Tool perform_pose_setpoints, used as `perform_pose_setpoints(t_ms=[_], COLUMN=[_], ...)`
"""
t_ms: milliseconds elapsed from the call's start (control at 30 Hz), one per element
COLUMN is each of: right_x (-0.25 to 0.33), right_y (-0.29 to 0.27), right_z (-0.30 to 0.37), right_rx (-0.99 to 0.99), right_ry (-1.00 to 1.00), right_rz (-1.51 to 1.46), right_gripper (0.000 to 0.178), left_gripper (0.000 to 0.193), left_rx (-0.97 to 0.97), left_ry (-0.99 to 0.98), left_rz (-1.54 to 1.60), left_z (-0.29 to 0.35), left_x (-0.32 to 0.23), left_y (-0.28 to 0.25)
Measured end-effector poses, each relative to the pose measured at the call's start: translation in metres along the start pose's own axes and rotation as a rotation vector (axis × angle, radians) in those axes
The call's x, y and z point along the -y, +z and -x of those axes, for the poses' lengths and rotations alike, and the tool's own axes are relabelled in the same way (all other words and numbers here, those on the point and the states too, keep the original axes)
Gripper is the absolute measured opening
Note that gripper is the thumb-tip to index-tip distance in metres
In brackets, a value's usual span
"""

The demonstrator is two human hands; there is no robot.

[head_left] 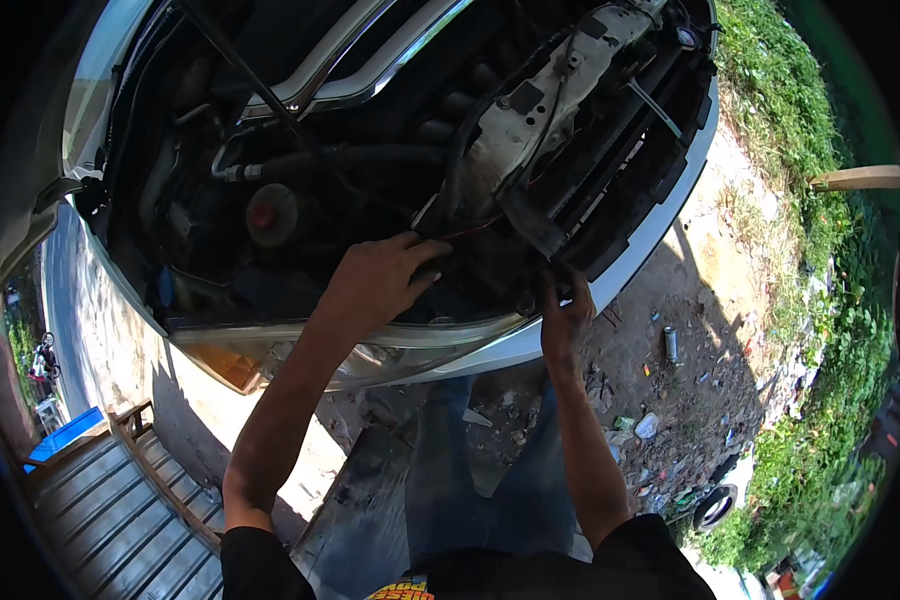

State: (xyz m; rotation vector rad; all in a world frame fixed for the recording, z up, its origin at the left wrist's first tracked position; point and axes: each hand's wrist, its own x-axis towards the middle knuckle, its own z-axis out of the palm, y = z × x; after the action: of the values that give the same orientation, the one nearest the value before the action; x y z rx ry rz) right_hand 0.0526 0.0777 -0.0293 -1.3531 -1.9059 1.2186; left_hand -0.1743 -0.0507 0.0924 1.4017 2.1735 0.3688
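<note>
Both my arms reach into the front of a car's engine bay. My left hand [375, 280] lies at the lower end of the pale metal front panel [515, 140], fingers bent but apart, with nothing visible in them. A thin red wire [475, 231] runs close to its fingertips. Farther right, my right hand [567, 312] is at the inner edge of the white front bumper [655, 240], below the end of a dark bar [535, 225]. Its fingers are curled together in shadow, and what they grip is hidden.
Left of my hands sits a reservoir with a red cap [262, 214]. A prop rod [235, 60] crosses the bay. The headlight [370, 350] lies under my left forearm. A can [670, 344] and litter are on the ground, with a slatted metal bench [135, 510] at lower left.
</note>
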Motion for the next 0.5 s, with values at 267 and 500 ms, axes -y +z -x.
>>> perform_pose_setpoints(t_ms=[267,500], right_x=[0.008,0.018], right_y=[-0.005,-0.001], right_z=[0.039,0.069], right_rx=[-0.095,0.075], right_ry=[-0.133,-0.505], right_rz=[0.059,0.119], right_gripper=[0.014,0.034], left_gripper=[0.027,0.025], left_rx=[0.213,0.171], left_ry=[0.089,0.122], left_rz=[-0.097,0.074], left_z=[-0.029,-0.031], left_x=[0.024,0.028], left_y=[0.018,0.016])
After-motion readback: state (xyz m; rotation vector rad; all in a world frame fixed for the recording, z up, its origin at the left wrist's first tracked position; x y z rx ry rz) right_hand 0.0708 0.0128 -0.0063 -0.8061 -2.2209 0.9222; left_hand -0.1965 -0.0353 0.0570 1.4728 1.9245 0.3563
